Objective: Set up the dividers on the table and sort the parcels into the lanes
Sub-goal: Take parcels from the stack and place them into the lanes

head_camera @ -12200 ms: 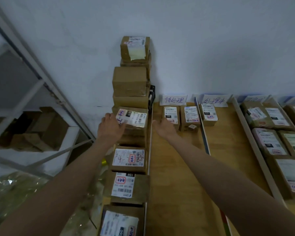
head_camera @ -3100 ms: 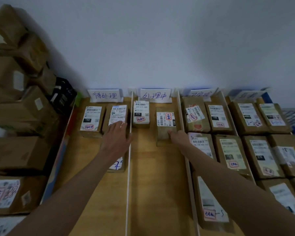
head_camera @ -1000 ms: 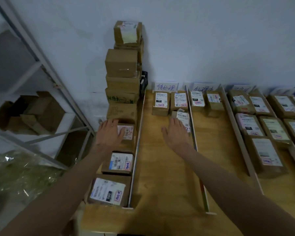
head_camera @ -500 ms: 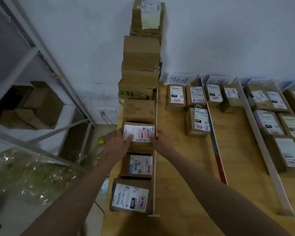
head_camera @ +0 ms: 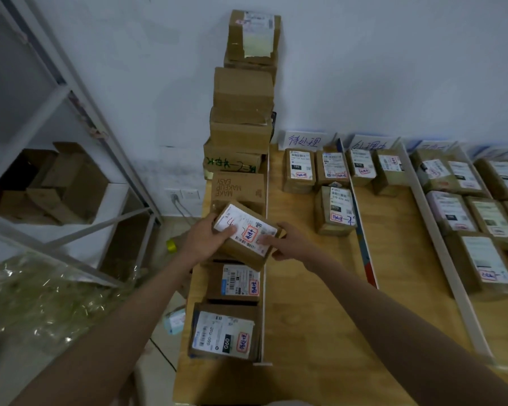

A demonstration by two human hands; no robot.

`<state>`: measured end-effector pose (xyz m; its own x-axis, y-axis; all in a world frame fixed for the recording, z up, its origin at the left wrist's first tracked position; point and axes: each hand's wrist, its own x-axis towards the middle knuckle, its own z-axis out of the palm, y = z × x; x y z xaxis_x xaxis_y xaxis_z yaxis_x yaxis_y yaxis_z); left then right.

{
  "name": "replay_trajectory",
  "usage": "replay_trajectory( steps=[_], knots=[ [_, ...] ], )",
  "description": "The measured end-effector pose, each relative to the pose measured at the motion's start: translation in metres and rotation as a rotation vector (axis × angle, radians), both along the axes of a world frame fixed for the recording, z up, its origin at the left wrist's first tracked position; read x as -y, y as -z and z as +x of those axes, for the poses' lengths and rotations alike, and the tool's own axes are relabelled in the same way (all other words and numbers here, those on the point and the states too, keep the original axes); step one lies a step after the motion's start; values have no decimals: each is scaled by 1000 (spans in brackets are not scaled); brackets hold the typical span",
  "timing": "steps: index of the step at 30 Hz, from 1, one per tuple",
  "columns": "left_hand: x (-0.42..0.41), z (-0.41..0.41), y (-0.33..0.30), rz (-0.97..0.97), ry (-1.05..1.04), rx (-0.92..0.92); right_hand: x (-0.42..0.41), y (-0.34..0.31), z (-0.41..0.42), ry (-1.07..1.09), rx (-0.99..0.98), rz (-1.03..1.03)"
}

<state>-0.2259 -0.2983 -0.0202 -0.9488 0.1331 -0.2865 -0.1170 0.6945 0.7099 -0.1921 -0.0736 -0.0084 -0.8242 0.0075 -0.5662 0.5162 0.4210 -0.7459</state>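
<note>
So we've got both hands, left hand (head_camera: pixel 203 240) and right hand (head_camera: pixel 289 244), clamped on a labelled parcel (head_camera: pixel 245 234), tilted above the leftmost lane (head_camera: pixel 232 288) holding two more boxes.

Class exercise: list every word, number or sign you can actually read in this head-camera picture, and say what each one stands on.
"MAKE MAKEUP EASY", upside down: brown box in the left stack.
"090": label of the nearest parcel.
"待处理": first lane card at the wall.
"处理中", part hidden: second lane card.
"150": parcel under the first card.
"070": parcel beside the divider.
Held parcel, both hands: handwriting unreadable.
Other labels: too blurred.
</note>
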Motion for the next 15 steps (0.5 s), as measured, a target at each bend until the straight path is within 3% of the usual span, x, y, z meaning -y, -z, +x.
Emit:
replay_trajectory(
  steps=[9,15],
  knots=[
    [-11,-17,-52,-27,331,15,-23,-35,26,-200,-62,194],
    [-36,-8,-54,-63,322,-117,-25,-39,41,-61,-82,257]
  ],
)
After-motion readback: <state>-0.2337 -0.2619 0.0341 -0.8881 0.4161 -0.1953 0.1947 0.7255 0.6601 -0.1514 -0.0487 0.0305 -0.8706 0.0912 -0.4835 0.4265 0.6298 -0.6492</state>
